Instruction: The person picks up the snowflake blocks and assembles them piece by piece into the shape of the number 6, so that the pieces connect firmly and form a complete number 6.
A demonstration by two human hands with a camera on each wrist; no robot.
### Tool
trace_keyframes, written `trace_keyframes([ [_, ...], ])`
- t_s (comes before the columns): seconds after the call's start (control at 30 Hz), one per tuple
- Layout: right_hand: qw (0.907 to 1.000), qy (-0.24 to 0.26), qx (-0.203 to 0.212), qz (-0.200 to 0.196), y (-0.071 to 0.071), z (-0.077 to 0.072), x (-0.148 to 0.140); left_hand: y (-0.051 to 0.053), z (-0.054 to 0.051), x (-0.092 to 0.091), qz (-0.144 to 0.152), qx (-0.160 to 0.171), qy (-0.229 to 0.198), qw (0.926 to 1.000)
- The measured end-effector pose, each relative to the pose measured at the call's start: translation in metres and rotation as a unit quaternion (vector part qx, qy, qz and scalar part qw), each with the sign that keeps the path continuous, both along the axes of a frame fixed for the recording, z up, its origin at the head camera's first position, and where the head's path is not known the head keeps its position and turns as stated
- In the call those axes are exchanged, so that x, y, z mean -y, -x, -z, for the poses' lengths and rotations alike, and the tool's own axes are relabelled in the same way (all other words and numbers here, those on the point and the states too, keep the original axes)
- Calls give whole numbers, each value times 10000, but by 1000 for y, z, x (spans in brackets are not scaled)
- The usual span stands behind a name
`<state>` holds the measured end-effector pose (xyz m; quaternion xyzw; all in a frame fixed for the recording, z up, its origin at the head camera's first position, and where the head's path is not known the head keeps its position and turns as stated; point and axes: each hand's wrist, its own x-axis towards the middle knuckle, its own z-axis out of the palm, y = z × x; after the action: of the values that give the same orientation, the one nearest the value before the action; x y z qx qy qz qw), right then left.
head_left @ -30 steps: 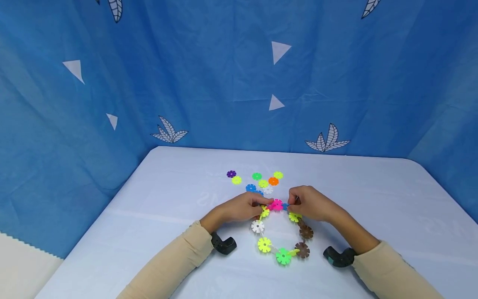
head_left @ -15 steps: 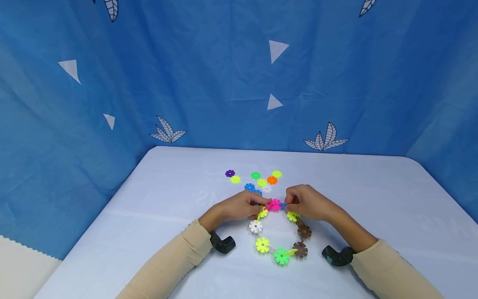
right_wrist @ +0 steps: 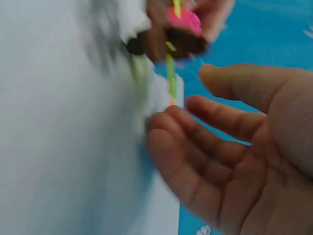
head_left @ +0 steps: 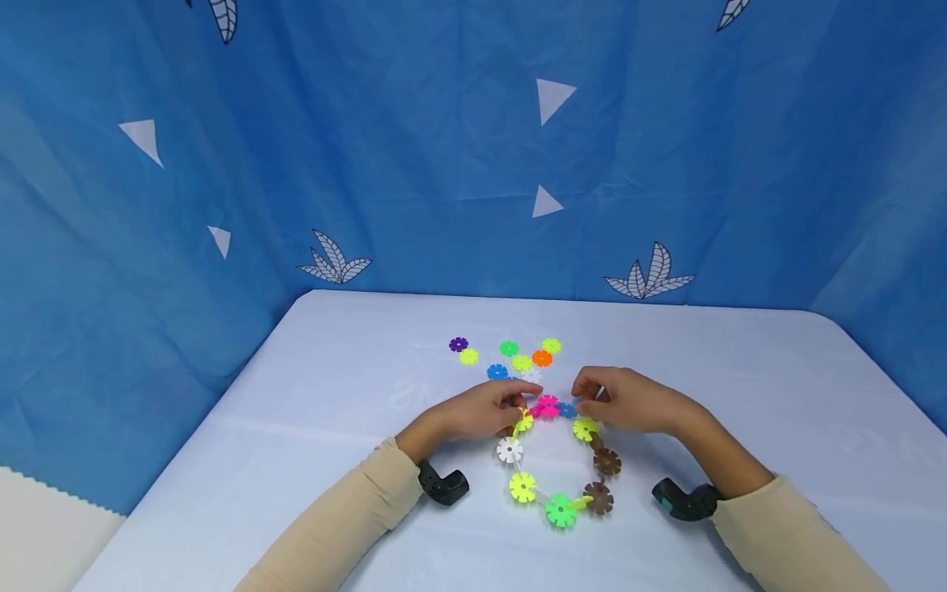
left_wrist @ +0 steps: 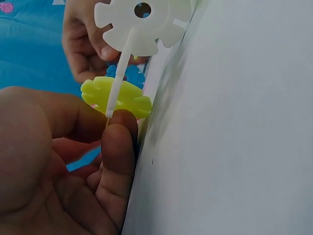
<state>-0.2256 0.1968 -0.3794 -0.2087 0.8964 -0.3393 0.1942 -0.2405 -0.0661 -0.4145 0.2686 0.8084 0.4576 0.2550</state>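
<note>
"Two things had just changed at the disc ring (head_left: 561, 511), hadn't they?"

"First, the right hand (head_left: 632, 400) had let go. A moment earlier it pinched the blue disc (head_left: 566, 410), just past twelve o'clock on the ring; now its thumb and fingers stood apart beside it, around nothing."

"And the left hand (head_left: 479, 409)?"

"Its index finger had lifted from the pink disc (head_left: 547, 406) at twelve. Whether its thumb gripped the yellow disc (head_left: 524, 423) between ten and eleven, I couldn't tell."

"Meaning?"

"Blue and pink appeared to meet, so I judged that link made, though fingers partly hid the one o'clock side."

"Any brand or label?"

"None I could read. Faint marks (head_left: 414, 396) showed on the white table (head_left: 333, 427) toward ten o'clock, too pale to make out; neither the black wrist devices (head_left: 688, 501) nor the loose discs (head_left: 506, 349), out toward eleven, carried legible writing."
</note>
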Motion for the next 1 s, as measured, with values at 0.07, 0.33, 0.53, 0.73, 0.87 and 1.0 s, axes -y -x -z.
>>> trace_keyframes([
  [0.07, 9991, 88, 408, 4, 0, 0, -7, 0, 0, 1, 58, 29, -36, 10000],
  [0.33, 9880, 895, 1206, -364, 8, 13, -20, 1, 2, 5, 222, -186, 31, 9996],
  [0.53, 9868, 1001, 1268, -141, 12, 17, -27, 1, 0, 2, 324, -188, -95, 9993],
  [0.73, 9828, 1237, 1353, 209, 13, 18, -30, 0, 0, 1, 357, -150, -139, 9992],
  [0.87, 9789, 1439, 1428, 256, 15, 20, -30, 0, 2, 2, 287, -186, -12, 9994],
  [1.0, 9781, 1516, 1410, 224, 16, 21, -28, 0, 2, 3, 268, -225, 56, 9994],
])
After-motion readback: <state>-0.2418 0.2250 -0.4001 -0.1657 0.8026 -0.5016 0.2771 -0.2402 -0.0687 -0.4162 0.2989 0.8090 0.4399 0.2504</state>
